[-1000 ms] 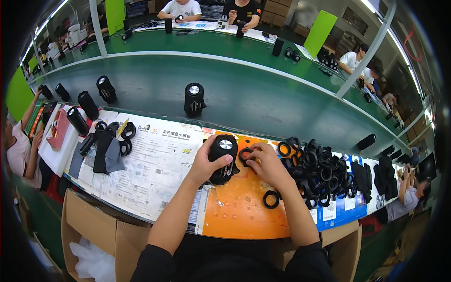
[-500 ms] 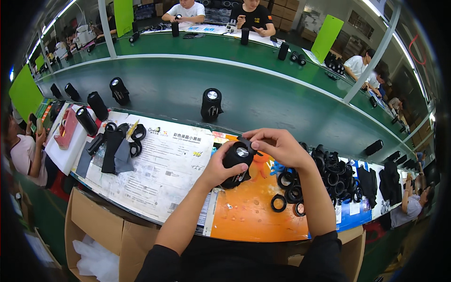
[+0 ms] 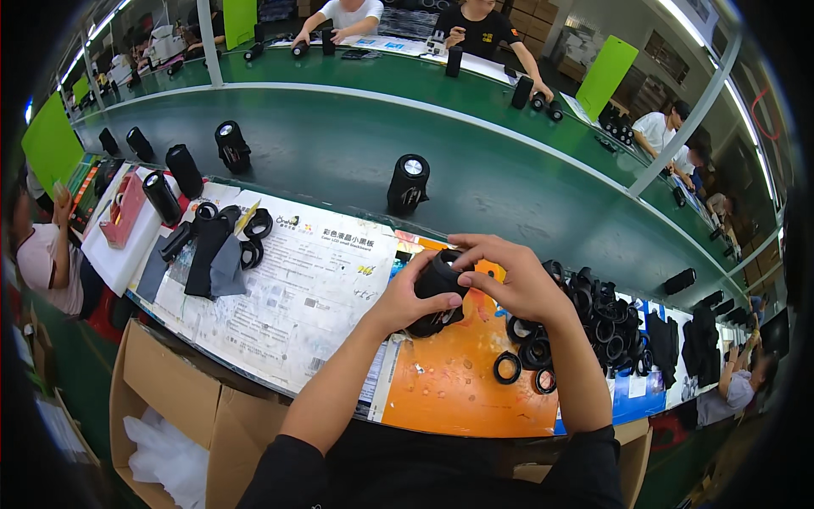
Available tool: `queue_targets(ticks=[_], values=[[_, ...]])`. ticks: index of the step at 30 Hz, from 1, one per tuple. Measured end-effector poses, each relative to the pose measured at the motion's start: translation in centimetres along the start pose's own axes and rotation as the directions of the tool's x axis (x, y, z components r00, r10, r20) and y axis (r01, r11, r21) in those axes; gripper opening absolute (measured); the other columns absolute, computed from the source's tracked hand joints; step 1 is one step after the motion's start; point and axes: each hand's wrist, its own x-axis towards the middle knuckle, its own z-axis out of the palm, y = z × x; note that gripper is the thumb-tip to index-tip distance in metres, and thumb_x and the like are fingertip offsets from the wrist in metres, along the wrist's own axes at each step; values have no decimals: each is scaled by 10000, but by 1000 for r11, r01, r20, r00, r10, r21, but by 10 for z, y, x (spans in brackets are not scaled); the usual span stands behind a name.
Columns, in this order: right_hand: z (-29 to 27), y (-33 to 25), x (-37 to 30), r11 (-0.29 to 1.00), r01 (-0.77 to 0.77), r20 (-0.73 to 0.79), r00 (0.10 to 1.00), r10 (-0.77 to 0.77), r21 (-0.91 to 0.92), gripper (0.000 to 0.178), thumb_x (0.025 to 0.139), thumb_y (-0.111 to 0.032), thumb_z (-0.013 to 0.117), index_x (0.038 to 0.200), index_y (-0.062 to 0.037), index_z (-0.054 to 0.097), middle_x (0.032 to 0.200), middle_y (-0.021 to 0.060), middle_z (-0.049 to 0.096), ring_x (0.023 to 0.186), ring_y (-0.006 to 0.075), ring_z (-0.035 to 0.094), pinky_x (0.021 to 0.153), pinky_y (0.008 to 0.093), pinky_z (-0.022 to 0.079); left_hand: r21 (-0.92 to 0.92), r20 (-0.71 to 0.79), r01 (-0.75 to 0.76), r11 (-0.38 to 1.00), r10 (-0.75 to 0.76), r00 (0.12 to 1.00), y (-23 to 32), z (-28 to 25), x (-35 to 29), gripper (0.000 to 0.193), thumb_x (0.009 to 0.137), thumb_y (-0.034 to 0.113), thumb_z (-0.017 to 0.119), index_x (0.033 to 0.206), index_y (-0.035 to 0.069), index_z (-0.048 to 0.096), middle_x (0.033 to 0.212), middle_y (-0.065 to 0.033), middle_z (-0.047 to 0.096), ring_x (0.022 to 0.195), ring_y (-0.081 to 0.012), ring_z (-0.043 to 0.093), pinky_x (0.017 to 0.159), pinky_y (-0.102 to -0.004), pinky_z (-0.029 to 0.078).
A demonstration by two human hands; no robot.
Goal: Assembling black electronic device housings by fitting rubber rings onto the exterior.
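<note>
At the near left an open brown cardboard box holds crumpled whitish plastic wrap. Above the orange-covered part of the worktop, the person's left hand wraps a black cylindrical speaker, thumb across its near side and fingers curled behind it. The right hand arches over the speaker's upper end, its fingers curved and thumb set apart from the forefinger, both at a black ring-shaped rim there; whether they pinch that rim or only press on it, I cannot tell. Right of the speaker, two loose black rings lie near the right forearm, beside a heap of black rings. Left of the hands a white printed sheet covers the worktop, with black and grey fabric strips and more rings at its left end. Beyond the worktop runs a dark green conveyor belt, where another black cylindrical speaker stands upright. Farther off, past a pale metal rail, co-workers sit at a green bench carrying more black speakers
</note>
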Motion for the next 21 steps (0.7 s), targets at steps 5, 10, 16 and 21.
queue_targets(ticks=[5, 10, 16, 21], values=[[-1, -4, 0, 1000, 19, 6, 1000, -19, -14, 373, 966, -43, 796, 1328, -130, 823, 1510, 146, 712, 1373, 354, 670, 1160, 445, 542, -59, 15, -13, 998, 14, 1000, -5, 0, 0, 916, 824, 429, 1006, 1529, 65, 547, 1349, -96, 672, 1255, -211, 665, 1101, -363, 536], [-1, 8, -1, 986, 127, 78, 990, -119, -109, 553, 931, 50, 765, 1407, -228, 808, 1509, 113, 711, 1343, 344, 657, 1131, 448, 571, -14, 3, -23, 1000, 23, 1000, -7, 1, 1, 902, 839, 414, 1000, 1531, 59, 544, 1367, -102, 667, 1282, -218, 652, 1112, -362, 530], [12, 7, -7, 981, 166, -19, 985, -169, -102, 588, 903, 76, 756, 1393, -245, 817, 1512, 84, 707, 1300, 335, 667, 1082, 449, 612, -72, 19, -29, 997, 31, 999, -2, 4, 0, 873, 886, 417, 967, 1544, 52, 524, 1389, -102, 657, 1301, -213, 637, 1108, -360, 532], [6, 5, -1, 964, 210, -1, 977, -213, -163, 479, 937, 12, 758, 1359, -204, 829, 1427, 92, 756, 1282, 330, 688, 1047, 447, 617, -60, -17, -30, 998, 29, 999, -8, 7, 1, 828, 950, 383, 914, 1583, 49, 498, 1402, -101, 657, 1300, -207, 638, 1118, -359, 527]])
